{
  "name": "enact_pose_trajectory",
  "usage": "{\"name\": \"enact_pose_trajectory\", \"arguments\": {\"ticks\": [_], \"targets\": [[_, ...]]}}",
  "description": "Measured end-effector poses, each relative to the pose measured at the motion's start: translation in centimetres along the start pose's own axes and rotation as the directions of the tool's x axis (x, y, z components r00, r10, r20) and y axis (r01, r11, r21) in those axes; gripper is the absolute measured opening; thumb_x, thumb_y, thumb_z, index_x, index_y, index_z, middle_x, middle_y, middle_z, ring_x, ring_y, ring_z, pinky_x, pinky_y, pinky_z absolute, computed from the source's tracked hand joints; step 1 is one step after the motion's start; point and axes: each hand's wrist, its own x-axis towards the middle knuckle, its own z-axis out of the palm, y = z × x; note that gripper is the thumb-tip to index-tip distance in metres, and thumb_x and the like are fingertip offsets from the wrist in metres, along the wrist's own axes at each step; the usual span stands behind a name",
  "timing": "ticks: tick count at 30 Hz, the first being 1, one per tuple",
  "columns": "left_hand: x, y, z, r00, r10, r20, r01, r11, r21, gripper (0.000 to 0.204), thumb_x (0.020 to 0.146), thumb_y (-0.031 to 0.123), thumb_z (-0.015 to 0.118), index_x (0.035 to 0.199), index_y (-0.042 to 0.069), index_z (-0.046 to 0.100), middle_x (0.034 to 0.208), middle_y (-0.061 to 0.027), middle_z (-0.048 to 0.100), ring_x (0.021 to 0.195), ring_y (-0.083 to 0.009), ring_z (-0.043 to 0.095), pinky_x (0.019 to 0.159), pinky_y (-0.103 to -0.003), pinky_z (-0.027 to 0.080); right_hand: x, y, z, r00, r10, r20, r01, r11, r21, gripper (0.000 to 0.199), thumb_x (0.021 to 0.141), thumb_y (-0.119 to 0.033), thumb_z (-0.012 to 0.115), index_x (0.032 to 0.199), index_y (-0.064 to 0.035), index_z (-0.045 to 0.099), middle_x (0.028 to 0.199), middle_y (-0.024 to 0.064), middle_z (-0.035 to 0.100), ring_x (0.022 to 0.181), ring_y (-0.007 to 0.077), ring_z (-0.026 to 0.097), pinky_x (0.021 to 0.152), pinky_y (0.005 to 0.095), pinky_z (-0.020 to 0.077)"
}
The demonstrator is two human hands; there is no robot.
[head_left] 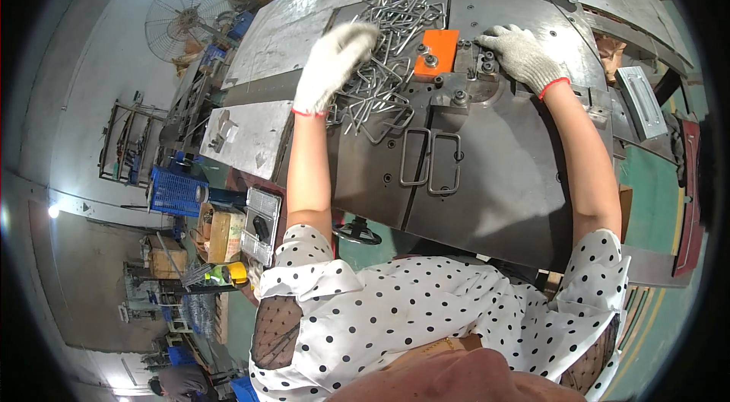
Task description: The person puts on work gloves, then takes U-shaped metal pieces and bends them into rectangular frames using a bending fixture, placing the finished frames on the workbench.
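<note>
Head view: the gloved left hand [337, 67], too blurred to tell its grip, is at the bent-wire pieces [378, 88] — plenty seemingly left; two rectangular wire loops [430, 162] lie apart, perhaps done; the right hand [522, 56], fingers loosely spread, is beside the bolted fixture [487, 64].

Free tabletop [502, 181] right of 2 loops [458, 164]

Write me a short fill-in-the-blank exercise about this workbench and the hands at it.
1. The right hand wears a knitted glove with a ____ cuff edge.
2. The bolted plate between the hands is coloured ____.
3. Nearer the person than the tangled wire pile beside the left hand, exactly ____ rectangular bent-wire pieces lie side by side.

Missing words: red; orange; two.
</note>
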Motion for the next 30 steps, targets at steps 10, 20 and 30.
{"name": "enact_pose_trajectory", "arguments": {"ticks": [10,20,30], "targets": [[-5.5,-4.7,2.3,0.959,-0.283,0.001,0.212,0.719,0.662,0.043,0.092,0.037,0.073,0.124,0.01,0.074,0.12,-0.0168,0.076,0.114,-0.0339,0.073,0.099,-0.042,0.055,0.1,-0.1,-0.1,1.0,-0.009,0.015,0.009,1.0,-0.002,0.046,0.1,-0.013,0.053,0.142,-0.0201,0.068,0.134,0.0116,0.066,0.125,0.0348,0.063,0.105,0.0482,0.0505],[-4.3,-4.2,2.4,0.903,-0.397,-0.161,0.364,0.51,0.779,0.051,0.083,0.032,0.07,0.129,0.011,0.071,0.118,-0.0206,0.076,0.113,-0.0392,0.072,0.097,-0.047,0.056,-0.2,0.1,0.1,1.0,0.005,0.009,-0.005,1.0,0.003,0.046,0.1,-0.013,0.053,0.142,-0.0193,0.068,0.136,0.0111,0.066,0.126,0.0348,0.062,0.105,0.0484,0.0505],[-5.5,-10.5,-0.7,0.975,-0.115,-0.192,0.224,0.507,0.832,0.033,0.095,0.032,0.066,0.117,0.009,0.073,0.114,-0.0191,0.075,0.108,-0.0395,0.071,0.092,-0.049,0.056,-0.2,-0.7,-0.9,1.0,0.014,0.027,-0.015,1.0,0.025,0.047,0.099,-0.012,0.053,0.144,-0.0191,0.066,0.138,0.0105,0.065,0.127,0.035,0.061,0.107,0.0473,0.049]]}}
